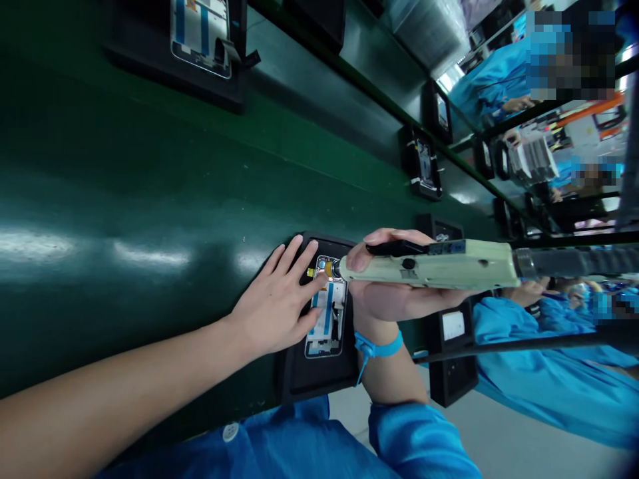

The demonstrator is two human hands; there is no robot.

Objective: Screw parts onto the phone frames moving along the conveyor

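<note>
My right hand is wrapped round a pale green electric screwdriver, with a blue strap on that wrist. The screwdriver's tip points at the upper end of an opened phone; whether it touches a screw cannot be made out. Blue strips and a silver frame show inside the phone, which lies in a black tray. Across the tray's left side lies my left hand, fingers spread, its fingertips on the tray and the phone's edge. Nothing is gripped in it.
Another opened phone sits in a black tray at the upper left of the green bench. More trays, such as one black tray, stand along the line. Co-workers in blue sleeves are at the right.
</note>
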